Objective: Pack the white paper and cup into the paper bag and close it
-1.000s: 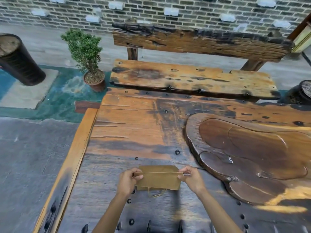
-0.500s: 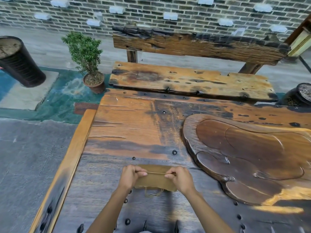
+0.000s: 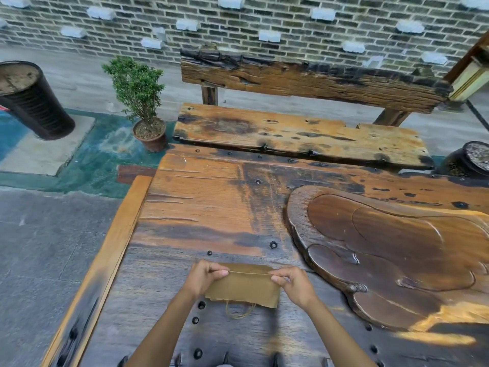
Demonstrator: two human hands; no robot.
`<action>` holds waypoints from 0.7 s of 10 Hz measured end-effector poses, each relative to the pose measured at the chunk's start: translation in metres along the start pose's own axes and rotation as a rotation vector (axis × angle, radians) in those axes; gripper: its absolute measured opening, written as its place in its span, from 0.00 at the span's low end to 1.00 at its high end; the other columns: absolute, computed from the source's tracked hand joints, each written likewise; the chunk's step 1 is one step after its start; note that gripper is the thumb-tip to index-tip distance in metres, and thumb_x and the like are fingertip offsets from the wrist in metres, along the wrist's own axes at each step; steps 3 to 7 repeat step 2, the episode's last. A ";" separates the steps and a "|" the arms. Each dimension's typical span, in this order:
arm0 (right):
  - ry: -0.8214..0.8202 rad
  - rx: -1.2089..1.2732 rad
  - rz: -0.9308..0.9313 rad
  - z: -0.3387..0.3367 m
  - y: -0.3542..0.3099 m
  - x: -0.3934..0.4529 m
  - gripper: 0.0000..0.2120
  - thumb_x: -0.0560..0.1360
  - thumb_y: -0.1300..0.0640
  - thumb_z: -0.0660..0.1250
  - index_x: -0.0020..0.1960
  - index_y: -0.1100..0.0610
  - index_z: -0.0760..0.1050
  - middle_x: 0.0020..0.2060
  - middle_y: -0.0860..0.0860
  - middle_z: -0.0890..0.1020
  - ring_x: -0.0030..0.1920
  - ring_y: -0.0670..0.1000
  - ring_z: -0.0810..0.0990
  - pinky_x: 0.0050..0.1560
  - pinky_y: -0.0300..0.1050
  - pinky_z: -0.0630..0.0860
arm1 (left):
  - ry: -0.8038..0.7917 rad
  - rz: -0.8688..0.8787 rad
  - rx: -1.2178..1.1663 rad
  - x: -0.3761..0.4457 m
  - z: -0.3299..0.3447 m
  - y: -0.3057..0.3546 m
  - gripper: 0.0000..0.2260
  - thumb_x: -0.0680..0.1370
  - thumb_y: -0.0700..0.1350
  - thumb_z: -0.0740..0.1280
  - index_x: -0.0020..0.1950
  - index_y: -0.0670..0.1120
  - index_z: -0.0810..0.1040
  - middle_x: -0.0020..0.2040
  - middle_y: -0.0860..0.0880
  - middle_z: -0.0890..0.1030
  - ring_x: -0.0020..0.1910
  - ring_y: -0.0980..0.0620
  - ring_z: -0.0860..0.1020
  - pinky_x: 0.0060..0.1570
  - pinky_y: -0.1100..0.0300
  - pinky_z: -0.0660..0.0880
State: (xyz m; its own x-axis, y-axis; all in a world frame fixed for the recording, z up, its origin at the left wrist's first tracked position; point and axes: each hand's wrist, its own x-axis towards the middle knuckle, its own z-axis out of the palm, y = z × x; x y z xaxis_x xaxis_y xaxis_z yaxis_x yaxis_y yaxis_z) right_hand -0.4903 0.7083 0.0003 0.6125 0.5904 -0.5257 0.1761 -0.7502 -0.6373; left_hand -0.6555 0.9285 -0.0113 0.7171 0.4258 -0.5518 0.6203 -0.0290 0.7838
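A brown paper bag (image 3: pixel 244 288) lies flat on the dark wooden table (image 3: pixel 206 197), close to the near edge, with a twine handle loop (image 3: pixel 239 312) poking out from its near side. My left hand (image 3: pixel 203 276) pinches one end of a thin twine (image 3: pixel 248 273) stretched taut over the bag's top. My right hand (image 3: pixel 293 283) pinches the other end. No white paper or cup shows anywhere; I cannot tell whether either is inside the bag.
A carved dark wooden tray (image 3: pixel 391 247) fills the table's right side. A wooden bench (image 3: pixel 299 136) stands behind the table. A potted shrub (image 3: pixel 140 102) and a black cylinder (image 3: pixel 31 99) stand on the floor at left. A dark pot (image 3: pixel 471 160) sits far right.
My hands closed in over the bag, then spread apart again, pulling the twine taut across its top. The bag stays in place.
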 end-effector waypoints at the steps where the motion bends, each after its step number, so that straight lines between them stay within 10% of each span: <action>1: -0.002 0.029 0.020 0.000 0.002 -0.001 0.09 0.76 0.52 0.71 0.56 0.49 0.85 0.55 0.42 0.85 0.60 0.42 0.79 0.57 0.35 0.72 | 0.010 0.032 0.036 -0.003 0.001 -0.001 0.06 0.75 0.44 0.73 0.45 0.56 0.86 0.49 0.56 0.86 0.52 0.60 0.81 0.52 0.69 0.74; 7: 0.063 0.076 0.023 0.003 0.005 -0.001 0.09 0.74 0.50 0.72 0.54 0.47 0.84 0.55 0.42 0.84 0.61 0.42 0.79 0.55 0.34 0.69 | 0.040 0.063 0.019 -0.007 0.003 -0.004 0.06 0.75 0.44 0.73 0.51 0.52 0.86 0.51 0.56 0.85 0.53 0.62 0.79 0.48 0.75 0.71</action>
